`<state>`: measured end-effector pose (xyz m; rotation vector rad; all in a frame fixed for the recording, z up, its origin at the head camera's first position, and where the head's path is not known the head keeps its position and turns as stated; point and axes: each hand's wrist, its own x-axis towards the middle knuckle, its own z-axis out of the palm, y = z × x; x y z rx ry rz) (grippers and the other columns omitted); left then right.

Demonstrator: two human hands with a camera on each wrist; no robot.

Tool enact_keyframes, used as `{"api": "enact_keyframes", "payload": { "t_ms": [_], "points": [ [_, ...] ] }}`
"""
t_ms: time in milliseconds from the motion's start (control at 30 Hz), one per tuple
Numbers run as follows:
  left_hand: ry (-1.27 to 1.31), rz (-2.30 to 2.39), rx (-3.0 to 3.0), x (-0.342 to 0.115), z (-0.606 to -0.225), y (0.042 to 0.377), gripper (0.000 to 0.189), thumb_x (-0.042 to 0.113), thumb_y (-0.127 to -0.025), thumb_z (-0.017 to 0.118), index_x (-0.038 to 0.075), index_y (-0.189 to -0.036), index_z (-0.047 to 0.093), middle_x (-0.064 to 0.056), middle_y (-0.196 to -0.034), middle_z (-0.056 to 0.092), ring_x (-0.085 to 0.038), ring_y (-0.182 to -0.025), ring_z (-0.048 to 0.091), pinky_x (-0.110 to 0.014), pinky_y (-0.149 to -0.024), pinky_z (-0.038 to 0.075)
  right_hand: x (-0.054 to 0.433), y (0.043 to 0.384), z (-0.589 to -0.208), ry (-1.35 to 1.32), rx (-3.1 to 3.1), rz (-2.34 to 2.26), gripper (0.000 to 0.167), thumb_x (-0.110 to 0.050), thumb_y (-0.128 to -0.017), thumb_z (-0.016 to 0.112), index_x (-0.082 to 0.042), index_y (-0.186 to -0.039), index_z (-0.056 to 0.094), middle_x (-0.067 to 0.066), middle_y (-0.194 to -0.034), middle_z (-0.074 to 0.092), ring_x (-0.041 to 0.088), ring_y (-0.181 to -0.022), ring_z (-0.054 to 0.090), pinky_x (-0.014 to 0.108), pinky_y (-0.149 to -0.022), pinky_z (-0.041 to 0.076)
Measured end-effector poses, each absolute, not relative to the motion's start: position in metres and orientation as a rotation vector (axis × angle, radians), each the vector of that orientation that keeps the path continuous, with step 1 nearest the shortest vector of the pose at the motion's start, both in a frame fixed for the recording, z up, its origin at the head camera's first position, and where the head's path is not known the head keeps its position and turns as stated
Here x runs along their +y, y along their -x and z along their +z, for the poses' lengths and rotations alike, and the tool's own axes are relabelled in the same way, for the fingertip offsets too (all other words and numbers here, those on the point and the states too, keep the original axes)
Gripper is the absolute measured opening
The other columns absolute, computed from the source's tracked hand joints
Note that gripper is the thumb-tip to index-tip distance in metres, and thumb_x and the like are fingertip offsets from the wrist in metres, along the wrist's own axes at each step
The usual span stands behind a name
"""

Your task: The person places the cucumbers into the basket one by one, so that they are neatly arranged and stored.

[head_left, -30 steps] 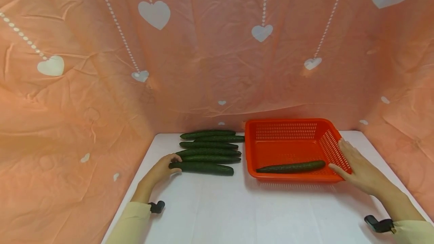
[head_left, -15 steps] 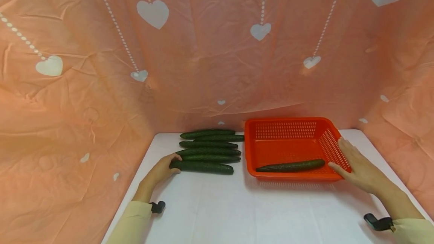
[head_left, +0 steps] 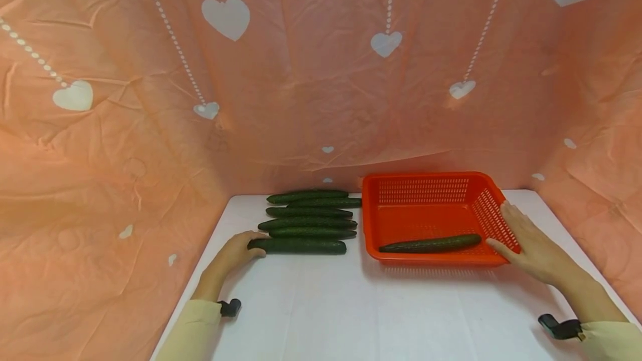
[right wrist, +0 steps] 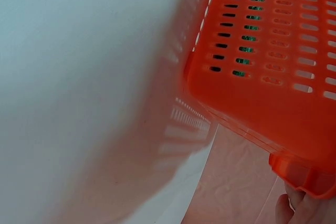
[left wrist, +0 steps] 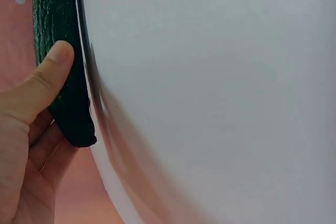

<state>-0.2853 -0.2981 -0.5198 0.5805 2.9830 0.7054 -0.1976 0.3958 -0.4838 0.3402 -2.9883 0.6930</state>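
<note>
My left hand (head_left: 238, 250) grips the left end of a dark green cucumber (head_left: 306, 246), the nearest of a row lying crosswise on the white table. In the left wrist view, the thumb lies over the held cucumber (left wrist: 60, 19) with fingers behind it, and its tip sticks out below. Several other cucumbers (head_left: 311, 222) lie just behind. On the right side of a red plastic basket (head_left: 426, 261) rests my right hand (head_left: 534, 252), fingers extended and thumb over the rim. One cucumber (head_left: 431, 244) lies inside along the basket's front. The right wrist view shows the basket's slotted wall (right wrist: 252, 77) and few fingers.
The basket stands right beside the cucumber row, near the back of the table (head_left: 351, 305). A peach cloth with white hearts (head_left: 326, 99) hangs behind and at both sides of the table.
The cucumber in my left hand has turned slightly and now lies level, its left end a little farther from the row. My right hand and the basket stay in place.
</note>
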Motion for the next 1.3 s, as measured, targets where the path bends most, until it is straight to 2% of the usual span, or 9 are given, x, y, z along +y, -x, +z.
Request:
{"api": "enact_keyframes", "payload": {
  "t_ms": [267,567,733,1000,1133,1167,1233,1300],
  "points": [
    [-0.614,0.701,2.961,-0.3,-0.515,0.272,0.037,0.021,-0.1,0.077,0.004,-0.133,0.073,-0.021,-0.133,0.072,-0.045,-0.129,0.065,-0.06,-0.109,0.051,0.396,0.197,-0.482,-0.333,-2.997,0.682,0.103,-0.049,-0.105,0.062,-0.006,-0.171,-0.006,0.033,-0.175,0.0,0.061,-0.157,0.009,0.088,-0.108,0.022],
    [-0.517,0.79,2.997,-0.306,-0.522,0.263,0.037,0.026,-0.1,0.077,0.009,-0.133,0.075,-0.018,-0.134,0.073,-0.044,-0.129,0.066,-0.061,-0.109,0.051,0.397,0.197,-0.481,-0.33,-2.999,0.692,0.104,-0.049,-0.105,0.062,-0.006,-0.171,-0.006,0.032,-0.175,-0.001,0.059,-0.158,0.007,0.088,-0.109,0.021],
    [-0.483,0.817,3.008,-0.308,-0.518,0.259,0.038,0.026,-0.099,0.078,0.012,-0.134,0.075,-0.02,-0.136,0.072,-0.046,-0.129,0.065,-0.062,-0.107,0.052,0.397,0.197,-0.482,-0.33,-2.997,0.697,0.103,-0.049,-0.106,0.061,-0.006,-0.171,-0.006,0.031,-0.175,-0.001,0.06,-0.157,0.007,0.088,-0.11,0.02],
    [-0.54,0.855,3.067,-0.309,-0.509,0.255,0.039,0.025,-0.099,0.078,0.009,-0.134,0.075,-0.022,-0.133,0.073,-0.047,-0.124,0.068,-0.064,-0.104,0.053,0.396,0.198,-0.482,-0.333,-2.996,0.699,0.102,-0.049,-0.106,0.061,-0.005,-0.171,-0.005,0.032,-0.175,-0.001,0.06,-0.157,0.007,0.086,-0.113,0.017],
    [-0.593,0.867,3.133,-0.306,-0.504,0.253,0.038,0.023,-0.098,0.079,0.008,-0.133,0.076,-0.022,-0.13,0.074,-0.044,-0.117,0.072,-0.062,-0.099,0.056,0.395,0.198,-0.48,-0.327,-3.003,0.692,0.102,-0.049,-0.106,0.061,-0.004,-0.171,-0.005,0.032,-0.175,-0.001,0.06,-0.157,0.007,0.087,-0.112,0.019],
    [-0.606,0.876,3.143,-0.305,-0.503,0.253,0.038,0.022,-0.098,0.079,0.008,-0.133,0.076,-0.022,-0.129,0.075,-0.041,-0.108,0.074,-0.059,-0.096,0.058,0.395,0.198,-0.48,-0.326,-3.005,0.691,0.103,-0.049,-0.106,0.061,-0.004,-0.171,-0.005,0.032,-0.175,-0.001,0.06,-0.157,0.007,0.087,-0.111,0.019],
    [-0.616,0.885,3.17,-0.301,-0.5,0.253,0.039,0.023,-0.097,0.081,0.009,-0.133,0.076,-0.019,-0.128,0.075,-0.033,-0.1,0.074,-0.055,-0.092,0.059,0.396,0.198,-0.48,-0.328,-3.004,0.695,0.103,-0.049,-0.106,0.061,-0.004,-0.171,-0.004,0.032,-0.175,-0.001,0.06,-0.157,0.007,0.087,-0.111,0.019],
    [-0.594,0.932,3.174,-0.297,-0.498,0.254,0.041,0.023,-0.096,0.082,0.01,-0.134,0.076,-0.018,-0.128,0.076,-0.026,-0.083,0.068,-0.049,-0.085,0.057,0.396,0.198,-0.48,-0.332,-2.999,0.7,0.103,-0.049,-0.106,0.061,-0.004,-0.171,-0.005,0.032,-0.175,-0.001,0.06,-0.158,0.006,0.087,-0.112,0.018]
  ]
}}
